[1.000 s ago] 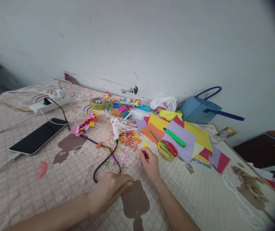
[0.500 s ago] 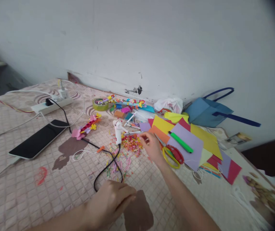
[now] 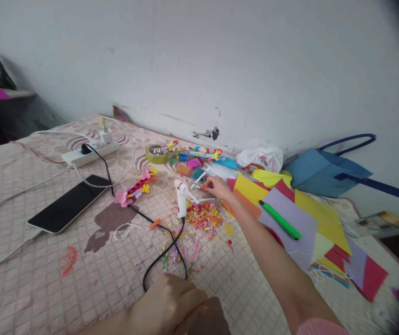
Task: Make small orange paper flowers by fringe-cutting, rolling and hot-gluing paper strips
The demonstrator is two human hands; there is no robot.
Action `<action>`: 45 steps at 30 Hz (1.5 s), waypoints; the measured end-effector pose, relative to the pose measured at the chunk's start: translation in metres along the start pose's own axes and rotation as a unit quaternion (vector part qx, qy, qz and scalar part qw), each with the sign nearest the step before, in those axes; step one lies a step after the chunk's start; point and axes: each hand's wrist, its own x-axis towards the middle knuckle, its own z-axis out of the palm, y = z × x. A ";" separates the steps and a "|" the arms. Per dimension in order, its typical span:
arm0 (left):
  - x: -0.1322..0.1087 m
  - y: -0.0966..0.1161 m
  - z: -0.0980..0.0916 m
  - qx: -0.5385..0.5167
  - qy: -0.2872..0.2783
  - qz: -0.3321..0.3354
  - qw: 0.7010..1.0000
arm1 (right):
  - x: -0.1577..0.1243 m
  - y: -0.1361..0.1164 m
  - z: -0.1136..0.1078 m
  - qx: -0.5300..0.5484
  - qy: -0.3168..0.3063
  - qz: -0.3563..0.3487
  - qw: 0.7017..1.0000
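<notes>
My right hand (image 3: 217, 187) reaches far forward and its fingers pinch an orange-tipped marker (image 3: 203, 188) that lies among other pens just past the white glue gun (image 3: 181, 197). A heap of colourful paper scraps (image 3: 204, 217) sits below that hand. My left hand (image 3: 169, 304) rests near the front edge with its fingers curled together, pressed down on something I cannot make out. The glue gun's black cord (image 3: 164, 246) runs toward the left hand.
Sheets of coloured paper (image 3: 292, 211) with a green highlighter (image 3: 280, 220) lie to the right, a blue bag (image 3: 320, 172) behind them. A tablet (image 3: 70, 203), a power strip (image 3: 91, 153), a tape roll (image 3: 156, 153) and a paper-flower stick (image 3: 134, 187) lie to the left.
My right hand has stretched away from me, from beside the scrap heap to the pens near the wall. The left hand has stayed put. The view has shifted, hiding the scissors behind my arm.
</notes>
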 end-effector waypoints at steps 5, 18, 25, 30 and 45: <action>-0.001 0.000 0.000 -0.001 -0.003 -0.005 1.000 | -0.011 -0.001 -0.005 0.092 0.006 0.024 0.995; 0.014 -0.009 -0.022 -0.235 0.071 -0.268 0.932 | -0.125 -0.072 -0.010 0.389 -0.033 0.026 0.920; 0.037 -0.022 -0.029 -0.399 0.126 -0.309 0.854 | -0.172 -0.105 -0.001 0.434 -0.045 0.025 0.899; 0.043 -0.019 -0.026 -0.458 0.088 -0.358 0.809 | -0.191 -0.110 0.005 0.465 0.004 0.041 0.884; 0.040 -0.013 -0.013 -0.429 0.086 -0.359 0.824 | -0.219 -0.109 0.024 0.537 0.035 0.103 0.837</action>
